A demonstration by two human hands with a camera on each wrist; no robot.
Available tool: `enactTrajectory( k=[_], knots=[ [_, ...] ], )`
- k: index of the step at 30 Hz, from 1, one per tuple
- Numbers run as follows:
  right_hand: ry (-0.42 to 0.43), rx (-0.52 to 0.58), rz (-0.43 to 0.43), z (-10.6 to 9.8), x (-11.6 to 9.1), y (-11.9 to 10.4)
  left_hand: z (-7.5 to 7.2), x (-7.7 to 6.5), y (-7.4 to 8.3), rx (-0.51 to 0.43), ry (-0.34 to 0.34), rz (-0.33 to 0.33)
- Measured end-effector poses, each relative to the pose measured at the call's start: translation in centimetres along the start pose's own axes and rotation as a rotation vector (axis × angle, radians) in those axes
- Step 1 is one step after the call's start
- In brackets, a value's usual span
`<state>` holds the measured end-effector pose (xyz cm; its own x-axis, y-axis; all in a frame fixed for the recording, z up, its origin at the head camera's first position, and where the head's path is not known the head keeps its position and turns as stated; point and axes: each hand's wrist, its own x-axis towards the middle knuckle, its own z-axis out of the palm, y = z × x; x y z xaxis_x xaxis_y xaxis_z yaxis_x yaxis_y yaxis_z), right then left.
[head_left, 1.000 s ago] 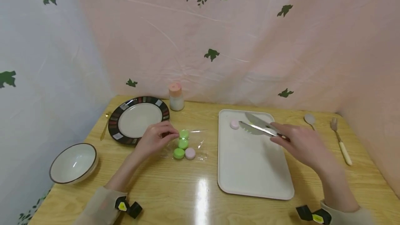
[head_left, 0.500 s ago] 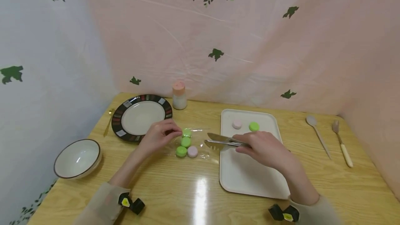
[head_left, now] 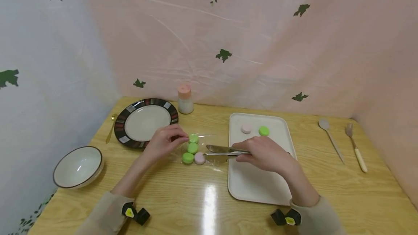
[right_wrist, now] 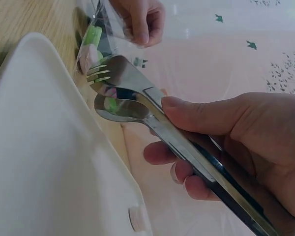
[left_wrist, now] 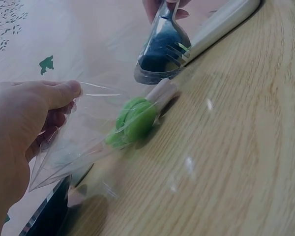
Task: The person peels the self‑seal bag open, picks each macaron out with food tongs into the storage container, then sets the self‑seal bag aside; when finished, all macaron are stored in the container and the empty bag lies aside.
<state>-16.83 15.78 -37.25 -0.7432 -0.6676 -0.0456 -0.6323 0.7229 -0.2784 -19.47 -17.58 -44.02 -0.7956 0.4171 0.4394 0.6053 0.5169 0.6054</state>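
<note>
My left hand (head_left: 164,141) pinches the edge of a clear plastic bag (left_wrist: 83,132) between thumb and fingers. Inside the bag are several green macarons (head_left: 192,148) and one pink macaron (head_left: 200,158). With thumb and curled fingers, my right hand (head_left: 266,155) grips metal serving tongs (right_wrist: 172,132), one end fork-shaped and the other spoon-shaped. The tong ends stand slightly apart at the bag's right side, close to the pink macaron; contact cannot be made out. On the white tray (head_left: 254,188) lie another pink macaron (head_left: 246,128) and a green macaron (head_left: 264,131).
A dark-rimmed plate (head_left: 147,122), a gold spoon (head_left: 110,130) and a white bowl (head_left: 78,168) are on the left. A pink-capped jar (head_left: 185,100) stands at the back. A grey spoon (head_left: 331,139) and a fork (head_left: 357,151) lie right of the tray.
My right hand has carried the tongs left from over the tray to the bag. The tray's green macaron, largely covered by the tongs a second ago, now shows. My left hand has stayed put.
</note>
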Motion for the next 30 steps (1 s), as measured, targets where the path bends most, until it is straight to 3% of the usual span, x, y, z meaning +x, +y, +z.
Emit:
enactTrajectory(
  k=[9, 17, 22, 30],
  knots=[
    [0.060, -0.037, 0.146, -0.6, -0.8, 0.9, -0.2, 0.3, 0.3, 0.020, -0.011, 0.010],
    [0.075, -0.106, 0.133, -0.2, -0.3, 0.7, -0.1, 0.2, 0.0, 0.008, -0.008, 0.008],
    [0.057, -0.087, 0.125, -0.1, -0.3, 0.5, 0.0, 0.2, 0.0, -0.004, -0.009, 0.001],
    [0.036, -0.059, 0.014, 0.7, 0.3, 0.2, 0.0, 0.2, 0.1, -0.012, -0.005, 0.009]
  ],
)
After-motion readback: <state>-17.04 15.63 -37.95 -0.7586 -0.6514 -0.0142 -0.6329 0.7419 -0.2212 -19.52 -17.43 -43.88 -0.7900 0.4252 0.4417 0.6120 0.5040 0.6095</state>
